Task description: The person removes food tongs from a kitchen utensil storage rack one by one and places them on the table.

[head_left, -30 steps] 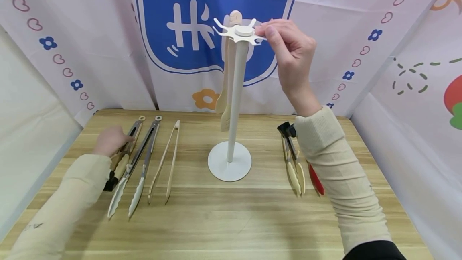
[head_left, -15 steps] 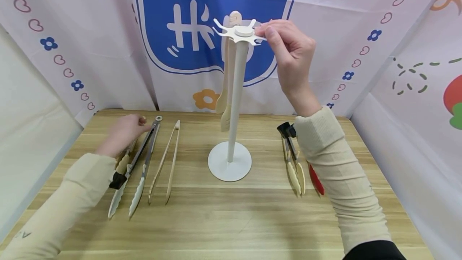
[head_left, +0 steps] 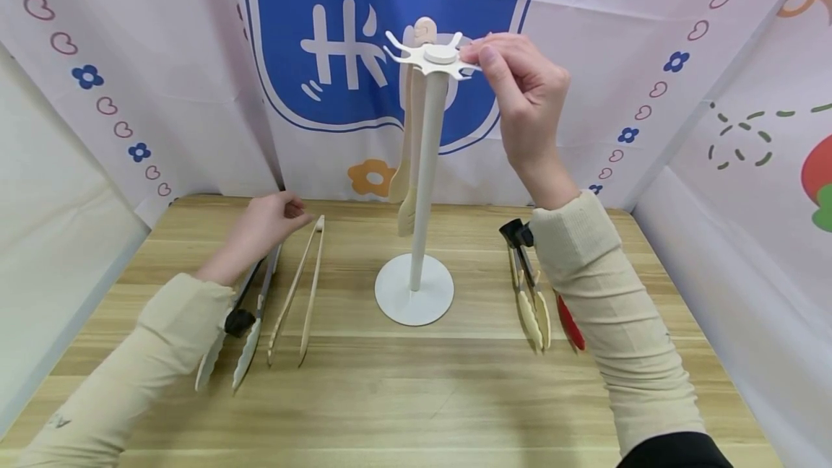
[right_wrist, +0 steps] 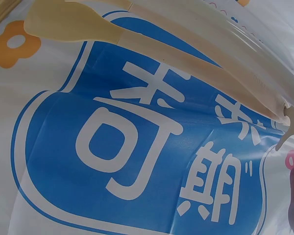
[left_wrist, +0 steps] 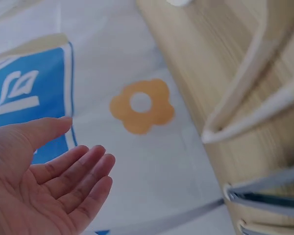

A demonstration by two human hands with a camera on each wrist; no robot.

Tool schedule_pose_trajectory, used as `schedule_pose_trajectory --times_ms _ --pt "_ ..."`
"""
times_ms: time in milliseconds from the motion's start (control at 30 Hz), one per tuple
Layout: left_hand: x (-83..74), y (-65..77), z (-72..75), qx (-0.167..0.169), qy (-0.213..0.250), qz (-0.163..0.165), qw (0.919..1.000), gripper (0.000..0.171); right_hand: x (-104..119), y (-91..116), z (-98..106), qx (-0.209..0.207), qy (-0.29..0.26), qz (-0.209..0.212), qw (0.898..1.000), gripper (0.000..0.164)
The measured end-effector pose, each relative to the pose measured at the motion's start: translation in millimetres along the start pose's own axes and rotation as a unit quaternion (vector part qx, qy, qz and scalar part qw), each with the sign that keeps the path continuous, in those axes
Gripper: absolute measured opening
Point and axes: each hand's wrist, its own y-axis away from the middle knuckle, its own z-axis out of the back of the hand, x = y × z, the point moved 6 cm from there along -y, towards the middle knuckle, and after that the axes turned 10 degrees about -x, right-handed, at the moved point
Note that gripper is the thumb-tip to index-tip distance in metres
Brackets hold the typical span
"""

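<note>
My right hand pinches a hook arm at the top of a white utensil stand. Behind its pole hang a cream spatula and another pale utensil, both with light handles. My left hand hovers near the top end of beige tongs, fingers loosely bent and holding nothing. Below that hand and sleeve lie metal tongs with white tips, partly covered. In the left wrist view the palm faces up, apart from the beige tongs.
Cream-tipped tongs lie on the right of the wooden table. Beside them, a red-tipped utensil is mostly hidden by my right sleeve. A printed cloth hangs behind the table, with side walls left and right.
My left hand has moved right across the tongs, from the leftmost pair, past the white-tipped pair, to near the beige pair. My right hand stays on the stand.
</note>
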Motion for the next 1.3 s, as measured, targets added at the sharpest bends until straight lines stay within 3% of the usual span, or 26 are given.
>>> schedule_pose_trajectory --times_ms 333,533,833,1133,1300 --pt "-25.9 -3.9 -3.1 -0.047 0.088 -0.011 0.995 0.034 0.1 -0.1 -0.1 -0.001 -0.001 0.001 1.0 0.016" --pt "-39.1 -9.3 -3.7 -0.08 0.163 -0.028 0.983 0.035 -0.5 -0.4 -0.2 -0.001 0.0 0.005 1.0 0.016" --pt "-63.0 -14.3 -3.1 -0.101 0.247 -0.066 0.9616 0.038 -0.5 -0.1 -0.1 -0.001 0.001 0.005 1.0 0.016" --pt "-84.6 -18.2 -3.5 -0.11 0.299 -0.086 0.9439 0.042 -0.3 -0.3 0.1 -0.001 -0.003 0.004 1.0 0.016" --pt "-94.4 -20.2 -4.8 -0.103 0.316 -0.088 0.9393 0.045 -0.6 -0.5 0.2 -0.001 -0.006 0.009 1.0 0.016"
